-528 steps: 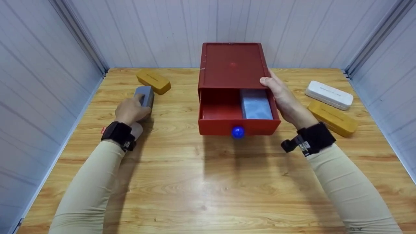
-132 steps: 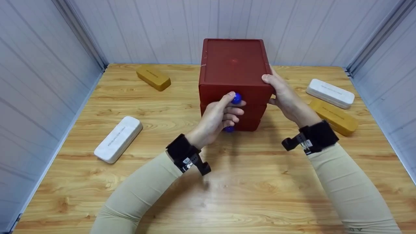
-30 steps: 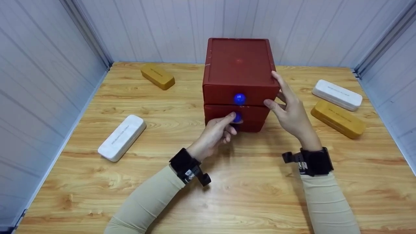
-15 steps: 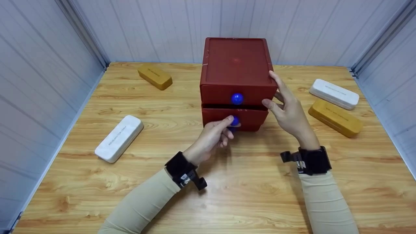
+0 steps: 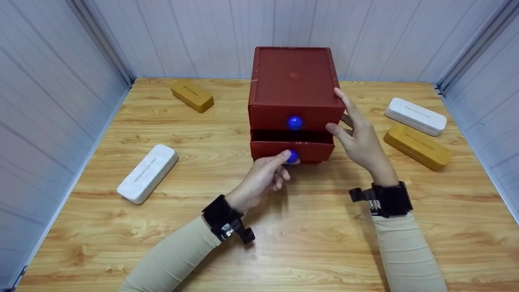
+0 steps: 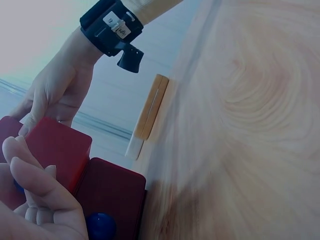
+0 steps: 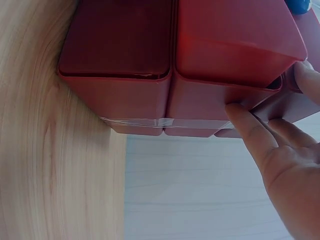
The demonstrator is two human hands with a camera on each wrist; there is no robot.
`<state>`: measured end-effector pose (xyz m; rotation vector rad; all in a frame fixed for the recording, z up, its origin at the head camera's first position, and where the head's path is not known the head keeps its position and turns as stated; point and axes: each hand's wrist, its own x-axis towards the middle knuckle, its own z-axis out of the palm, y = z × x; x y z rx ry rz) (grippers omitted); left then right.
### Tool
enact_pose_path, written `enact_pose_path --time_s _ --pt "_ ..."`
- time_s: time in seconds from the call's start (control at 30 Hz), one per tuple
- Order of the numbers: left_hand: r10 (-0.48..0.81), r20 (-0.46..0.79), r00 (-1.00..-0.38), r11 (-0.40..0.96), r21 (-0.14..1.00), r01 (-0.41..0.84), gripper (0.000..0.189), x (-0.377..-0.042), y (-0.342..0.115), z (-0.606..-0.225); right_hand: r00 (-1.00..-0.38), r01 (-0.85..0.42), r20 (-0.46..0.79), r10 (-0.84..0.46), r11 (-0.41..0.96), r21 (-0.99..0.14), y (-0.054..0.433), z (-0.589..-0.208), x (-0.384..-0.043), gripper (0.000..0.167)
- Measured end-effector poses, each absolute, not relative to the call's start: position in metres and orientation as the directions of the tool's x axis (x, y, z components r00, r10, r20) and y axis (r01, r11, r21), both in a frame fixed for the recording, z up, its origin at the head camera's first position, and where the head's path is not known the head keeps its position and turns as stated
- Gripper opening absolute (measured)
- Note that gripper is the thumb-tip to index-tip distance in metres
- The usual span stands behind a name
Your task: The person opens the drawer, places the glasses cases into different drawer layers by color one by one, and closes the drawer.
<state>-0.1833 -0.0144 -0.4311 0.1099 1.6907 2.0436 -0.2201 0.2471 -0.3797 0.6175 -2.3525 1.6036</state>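
The red drawer cabinet has three stacked drawers, each with a round blue knob. My left hand pinches the middle drawer's knob between thumb and fingers. That middle drawer stands partly out, with a dark gap above its front and its contents hidden. In the right wrist view, the pulled drawer juts past the bottom drawer. My right hand holds the cabinet's right side, thumb near the top drawer's front edge. The top drawer is closed. The bottom knob shows in the left wrist view.
A white case lies on the wooden table at the left. A mustard-yellow case is farther back. Another white case and a yellow case lie at the right. Pale panel walls enclose the table.
Since a second ago, the middle drawer has come out toward me with my left hand. Earlier that hand held the top knob; before that, the top drawer was open and a grey case lay under it.
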Motion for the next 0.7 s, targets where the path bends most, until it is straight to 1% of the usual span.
enact_pose_path --time_s 0.27,0.57,0.7 --pt "0.428 -0.247 -0.869 -0.113 0.94 -0.323 0.051 -0.177 -0.016 -0.431 -0.882 -0.469 0.419 -0.215 0.322 -0.823 0.248 -0.38 -0.22 0.072" --pt "0.432 -0.24 -0.869 -0.107 0.943 -0.314 0.046 -0.166 -0.017 -0.431 -0.884 -0.465 0.418 -0.208 0.31 -0.829 0.248 -0.381 -0.22 0.072" --pt "0.437 -0.233 -0.869 -0.106 0.946 -0.307 0.049 -0.161 -0.018 -0.431 -0.885 -0.463 0.414 -0.211 0.321 -0.826 0.248 -0.381 -0.22 0.071"
